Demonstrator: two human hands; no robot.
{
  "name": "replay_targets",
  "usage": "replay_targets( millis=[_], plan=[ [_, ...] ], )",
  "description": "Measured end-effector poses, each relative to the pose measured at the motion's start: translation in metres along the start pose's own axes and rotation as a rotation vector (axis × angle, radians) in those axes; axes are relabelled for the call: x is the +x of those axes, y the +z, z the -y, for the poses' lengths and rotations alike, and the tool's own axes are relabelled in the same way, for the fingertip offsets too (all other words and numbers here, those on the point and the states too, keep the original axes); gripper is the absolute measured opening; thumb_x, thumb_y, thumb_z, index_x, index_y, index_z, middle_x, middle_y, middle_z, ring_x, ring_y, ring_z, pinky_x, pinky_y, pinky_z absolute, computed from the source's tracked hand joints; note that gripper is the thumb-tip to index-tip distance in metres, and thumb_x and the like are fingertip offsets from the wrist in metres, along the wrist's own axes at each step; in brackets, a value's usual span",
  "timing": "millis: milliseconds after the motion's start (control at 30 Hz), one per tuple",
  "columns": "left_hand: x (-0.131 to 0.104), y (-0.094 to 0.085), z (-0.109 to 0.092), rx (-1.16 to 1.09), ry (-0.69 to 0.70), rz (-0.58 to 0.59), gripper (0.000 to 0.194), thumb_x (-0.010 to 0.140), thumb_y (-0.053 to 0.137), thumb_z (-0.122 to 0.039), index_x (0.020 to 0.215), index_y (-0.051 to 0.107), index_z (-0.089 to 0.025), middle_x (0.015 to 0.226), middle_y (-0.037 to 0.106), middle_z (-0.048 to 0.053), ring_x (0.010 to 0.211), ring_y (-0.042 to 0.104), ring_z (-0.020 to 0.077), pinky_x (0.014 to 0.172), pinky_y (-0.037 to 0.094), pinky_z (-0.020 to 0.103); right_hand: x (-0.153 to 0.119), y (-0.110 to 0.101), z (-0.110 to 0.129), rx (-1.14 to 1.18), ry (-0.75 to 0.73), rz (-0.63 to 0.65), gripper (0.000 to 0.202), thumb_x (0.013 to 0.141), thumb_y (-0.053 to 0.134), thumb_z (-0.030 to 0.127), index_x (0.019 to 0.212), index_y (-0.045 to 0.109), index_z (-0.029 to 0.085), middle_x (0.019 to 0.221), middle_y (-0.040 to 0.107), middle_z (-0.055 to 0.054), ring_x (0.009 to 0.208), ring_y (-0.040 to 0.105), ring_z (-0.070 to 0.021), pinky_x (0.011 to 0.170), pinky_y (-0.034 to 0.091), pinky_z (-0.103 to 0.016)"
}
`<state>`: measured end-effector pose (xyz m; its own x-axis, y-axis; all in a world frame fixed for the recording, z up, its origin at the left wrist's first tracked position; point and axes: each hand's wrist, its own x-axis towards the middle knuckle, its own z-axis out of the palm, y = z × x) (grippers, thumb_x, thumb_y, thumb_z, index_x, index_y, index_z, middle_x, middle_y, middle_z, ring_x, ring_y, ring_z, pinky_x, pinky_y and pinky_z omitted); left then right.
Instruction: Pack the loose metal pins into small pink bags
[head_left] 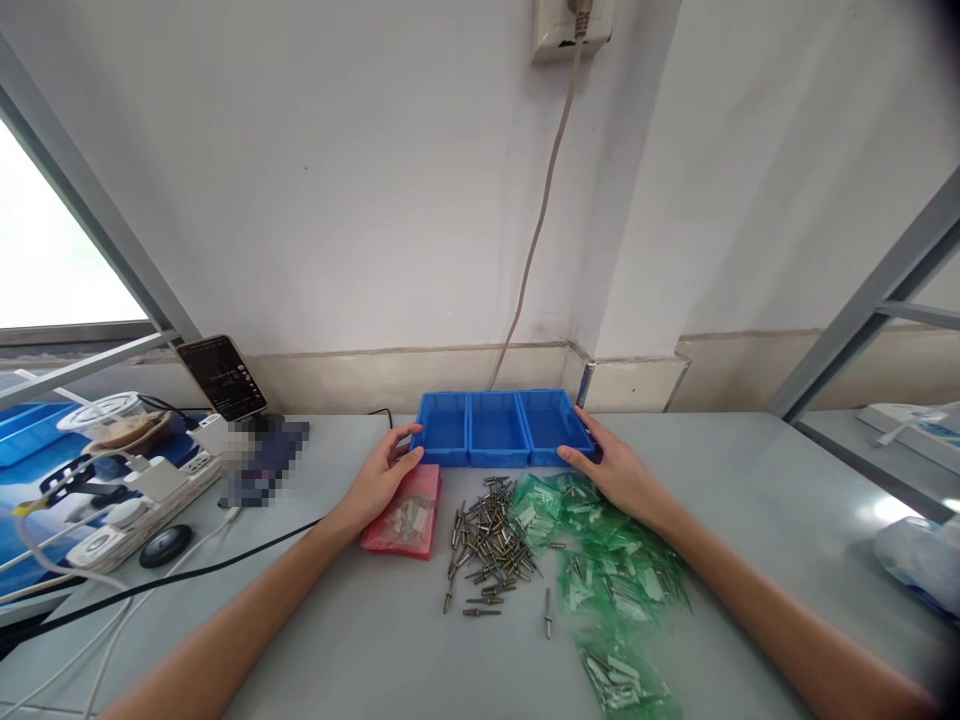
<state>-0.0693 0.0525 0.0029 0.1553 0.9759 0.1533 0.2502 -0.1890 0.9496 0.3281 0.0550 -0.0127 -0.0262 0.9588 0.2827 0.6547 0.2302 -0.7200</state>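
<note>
Three blue plastic bins stand side by side against the back of the table: a left bin (pixel 441 459), a middle bin (pixel 499 459) and a right bin (pixel 556 456). My left hand (pixel 381 480) grips the row's left end, thumb at the front corner. At the other end, my right hand (pixel 613 466) clasps the right bin's outer side. Loose blind rivets (pixel 491 535) lie piled before the bins. Green plastic bags (pixel 626 570) holding metal and white pieces spread below my right hand. Beneath my left wrist sits a stack of red plastic bags (pixel 405 520).
On the left are a power strip (pixel 142 508), a black mouse (pixel 166 545), a propped phone (pixel 222 378) and a black cable (pixel 225 560) crossing the table. A clear plastic bundle (pixel 919 555) lies far right. Behind the bins rises a wall with a hanging cord (pixel 541 215).
</note>
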Motion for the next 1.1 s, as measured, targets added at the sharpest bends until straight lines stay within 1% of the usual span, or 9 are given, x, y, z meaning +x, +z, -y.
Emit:
replay_targets(
  millis=[133,233,300,400,500,667,867,967,1100],
  plan=[
    [0.0001,-0.0009,0.0016,-0.004,0.001,0.007,0.054,0.097,0.068,-0.057,0.140,0.061,-0.025,0.150,0.063,0.010,0.132,0.062,0.0322,0.108,0.053,0.044,-0.0003,-0.0007,0.0036,-0.005,0.020,0.009,0.089,0.096,0.064,0.073,0.169,0.039,0.030,0.167,0.052,-0.011,0.148,0.054,-0.0417,0.124,0.044,-0.062],
    [0.0003,-0.0005,0.0021,-0.001,0.005,-0.002,0.054,0.097,0.068,-0.057,0.139,0.062,-0.024,0.147,0.064,0.010,0.129,0.063,0.0321,0.105,0.055,0.042,-0.0001,-0.0004,0.0041,-0.007,0.019,0.005,0.089,0.095,0.064,0.073,0.169,0.039,0.029,0.167,0.052,-0.010,0.149,0.054,-0.0411,0.124,0.043,-0.061],
    [0.0002,0.0003,0.0016,-0.007,-0.003,-0.009,0.054,0.096,0.069,-0.057,0.138,0.061,-0.024,0.140,0.067,0.010,0.122,0.067,0.0312,0.098,0.057,0.041,0.0004,0.0002,0.0029,-0.004,0.010,0.003,0.089,0.095,0.064,0.072,0.169,0.039,0.029,0.166,0.052,-0.010,0.148,0.055,-0.0406,0.125,0.043,-0.060],
    [-0.0004,0.0015,0.0006,-0.024,-0.024,-0.012,0.054,0.096,0.069,-0.058,0.136,0.060,-0.024,0.125,0.072,0.009,0.105,0.070,0.0286,0.086,0.060,0.039,0.0011,0.0009,0.0007,0.003,-0.011,0.001,0.087,0.096,0.065,0.071,0.169,0.039,0.031,0.167,0.052,-0.010,0.148,0.055,-0.0406,0.124,0.043,-0.062],
    [-0.0011,0.0021,0.0000,-0.037,-0.029,-0.015,0.053,0.095,0.069,-0.059,0.133,0.059,-0.024,0.121,0.072,0.008,0.099,0.071,0.0266,0.082,0.059,0.037,0.0006,0.0000,0.0010,-0.005,-0.010,0.009,0.087,0.096,0.064,0.072,0.169,0.038,0.032,0.166,0.052,-0.009,0.147,0.056,-0.0408,0.124,0.044,-0.062],
    [-0.0013,0.0019,-0.0013,-0.033,-0.033,-0.016,0.055,0.093,0.070,-0.061,0.131,0.059,-0.024,0.127,0.071,0.009,0.104,0.071,0.0276,0.086,0.059,0.037,-0.0015,-0.0028,0.0065,-0.008,-0.013,0.019,0.084,0.097,0.062,0.072,0.168,0.039,0.032,0.162,0.058,-0.009,0.142,0.060,-0.0405,0.120,0.048,-0.060],
    [-0.0009,-0.0007,-0.0008,-0.030,-0.034,0.000,0.055,0.094,0.069,-0.062,0.134,0.060,-0.024,0.119,0.072,0.007,0.097,0.071,0.0260,0.083,0.058,0.036,-0.0015,-0.0024,0.0083,-0.004,-0.007,0.012,0.084,0.096,0.063,0.072,0.167,0.041,0.031,0.161,0.059,-0.010,0.141,0.061,-0.0409,0.119,0.049,-0.059],
    [-0.0011,-0.0015,-0.0003,-0.034,-0.019,0.001,0.054,0.095,0.069,-0.060,0.134,0.061,-0.025,0.124,0.072,0.008,0.106,0.070,0.0284,0.087,0.058,0.038,-0.0011,-0.0019,0.0076,0.009,0.013,0.017,0.086,0.095,0.065,0.072,0.167,0.040,0.030,0.161,0.058,-0.010,0.143,0.060,-0.0406,0.119,0.050,-0.059],
    [-0.0012,-0.0014,-0.0011,-0.024,-0.010,0.002,0.054,0.096,0.069,-0.059,0.136,0.062,-0.025,0.134,0.070,0.009,0.119,0.067,0.0315,0.094,0.058,0.040,-0.0009,-0.0014,0.0077,0.007,0.014,0.010,0.086,0.095,0.066,0.072,0.166,0.041,0.031,0.160,0.059,-0.011,0.140,0.061,-0.0415,0.117,0.050,-0.061]
  ],
)
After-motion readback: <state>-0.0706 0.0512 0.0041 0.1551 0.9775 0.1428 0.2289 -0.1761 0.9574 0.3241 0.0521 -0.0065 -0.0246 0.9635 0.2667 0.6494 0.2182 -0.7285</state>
